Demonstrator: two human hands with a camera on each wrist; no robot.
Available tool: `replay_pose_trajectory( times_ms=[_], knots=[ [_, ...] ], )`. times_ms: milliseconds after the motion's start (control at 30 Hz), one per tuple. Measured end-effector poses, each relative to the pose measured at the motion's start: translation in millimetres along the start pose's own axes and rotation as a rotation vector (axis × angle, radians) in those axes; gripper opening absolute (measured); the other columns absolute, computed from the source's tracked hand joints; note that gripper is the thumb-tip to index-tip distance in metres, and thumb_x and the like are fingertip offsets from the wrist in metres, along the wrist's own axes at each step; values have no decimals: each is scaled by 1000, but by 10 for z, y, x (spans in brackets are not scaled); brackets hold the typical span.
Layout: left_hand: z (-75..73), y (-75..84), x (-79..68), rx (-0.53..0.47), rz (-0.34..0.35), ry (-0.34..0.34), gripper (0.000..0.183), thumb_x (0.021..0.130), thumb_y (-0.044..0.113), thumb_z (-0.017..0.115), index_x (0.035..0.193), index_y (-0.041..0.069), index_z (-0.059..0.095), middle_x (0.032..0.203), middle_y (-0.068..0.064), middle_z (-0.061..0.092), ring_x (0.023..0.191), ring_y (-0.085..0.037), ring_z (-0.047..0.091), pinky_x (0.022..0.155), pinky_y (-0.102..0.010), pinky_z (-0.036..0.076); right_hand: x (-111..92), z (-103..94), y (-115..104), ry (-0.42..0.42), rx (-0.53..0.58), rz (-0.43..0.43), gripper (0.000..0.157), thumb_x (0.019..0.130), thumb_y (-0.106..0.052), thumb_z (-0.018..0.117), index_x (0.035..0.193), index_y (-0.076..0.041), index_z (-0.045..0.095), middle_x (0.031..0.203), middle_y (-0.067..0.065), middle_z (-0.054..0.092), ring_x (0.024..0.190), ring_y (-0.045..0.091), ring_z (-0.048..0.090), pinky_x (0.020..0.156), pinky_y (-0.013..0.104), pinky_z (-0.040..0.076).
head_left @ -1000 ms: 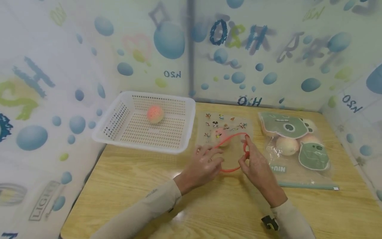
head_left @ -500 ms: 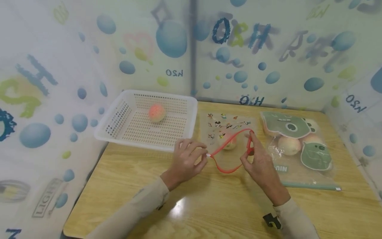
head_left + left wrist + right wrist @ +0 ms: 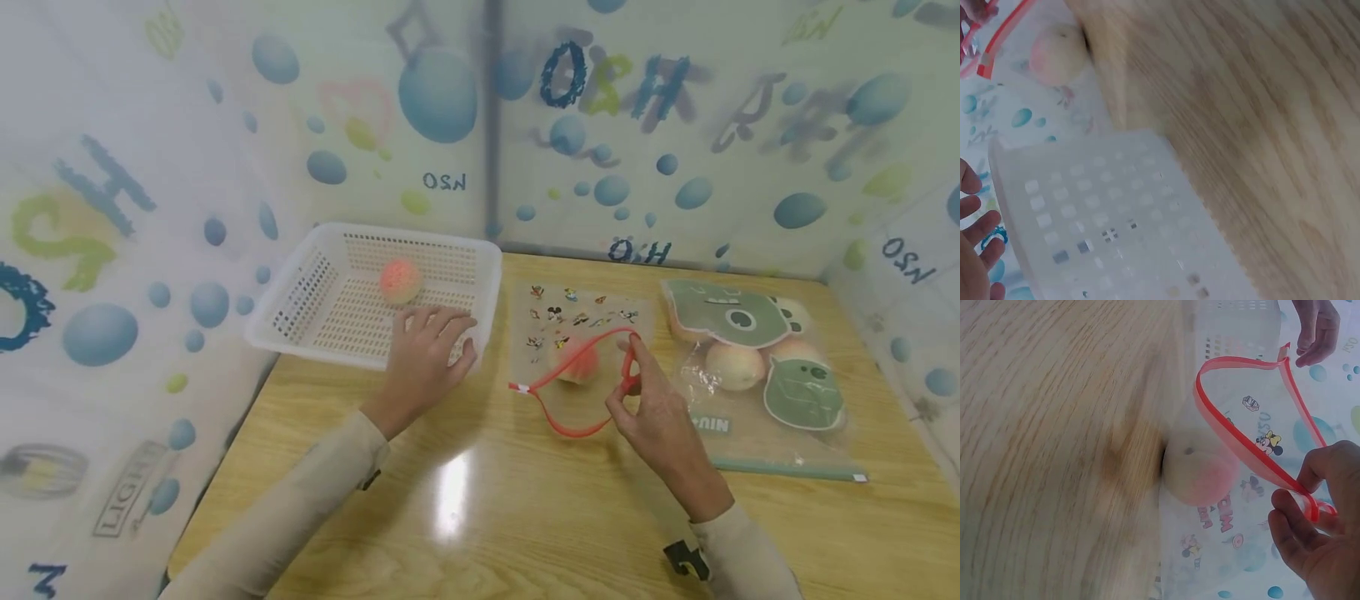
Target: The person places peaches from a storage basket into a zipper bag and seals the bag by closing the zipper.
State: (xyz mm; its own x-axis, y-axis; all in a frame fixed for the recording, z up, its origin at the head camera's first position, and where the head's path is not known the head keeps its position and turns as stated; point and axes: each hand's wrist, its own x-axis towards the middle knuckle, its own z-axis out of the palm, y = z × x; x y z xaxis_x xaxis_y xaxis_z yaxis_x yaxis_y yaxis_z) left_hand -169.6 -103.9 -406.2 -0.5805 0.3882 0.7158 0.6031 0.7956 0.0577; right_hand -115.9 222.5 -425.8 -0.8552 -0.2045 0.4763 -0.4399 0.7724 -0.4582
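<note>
A clear zip bag with cartoon prints [image 3: 600, 310] lies on the table, its red zip rim [image 3: 572, 432] spread apart into a loop. One peach [image 3: 1200, 469] is inside it. My right hand [image 3: 656, 417] pinches the rim's right end between thumb and fingers. My left hand [image 3: 429, 358] is over the front edge of the white plastic basket [image 3: 360, 357], fingers relaxed and holding nothing. In the basket, a pink and yellow peach [image 3: 401, 282] lies just beyond the left fingertips. In the left wrist view, the left fingers [image 3: 982, 228] appear beside the basket wall.
At the right lies a second clear zip bag [image 3: 780, 446] with green animal prints and several peaches [image 3: 735, 367] inside. The wooden table [image 3: 510, 525] meets patterned walls [image 3: 570, 167] at the back and sides.
My left hand has let go of the red zip rim's left end and moved left to the basket. My right hand still holds the rim, which stays spread.
</note>
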Motion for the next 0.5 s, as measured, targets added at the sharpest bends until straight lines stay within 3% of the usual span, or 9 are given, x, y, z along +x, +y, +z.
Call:
replay_pose_trajectory(
  times_ms=[500],
  knots=[
    [-66,-317,11,43,-102,-108,35,86,19,70,117,2,67,120,-15,66,113,-38,57,95,-59,39,-43,15,40,3,10,-27,87,79,9,74,155,2,32,142,18,55,75,21,65,48,26,48]
  ],
)
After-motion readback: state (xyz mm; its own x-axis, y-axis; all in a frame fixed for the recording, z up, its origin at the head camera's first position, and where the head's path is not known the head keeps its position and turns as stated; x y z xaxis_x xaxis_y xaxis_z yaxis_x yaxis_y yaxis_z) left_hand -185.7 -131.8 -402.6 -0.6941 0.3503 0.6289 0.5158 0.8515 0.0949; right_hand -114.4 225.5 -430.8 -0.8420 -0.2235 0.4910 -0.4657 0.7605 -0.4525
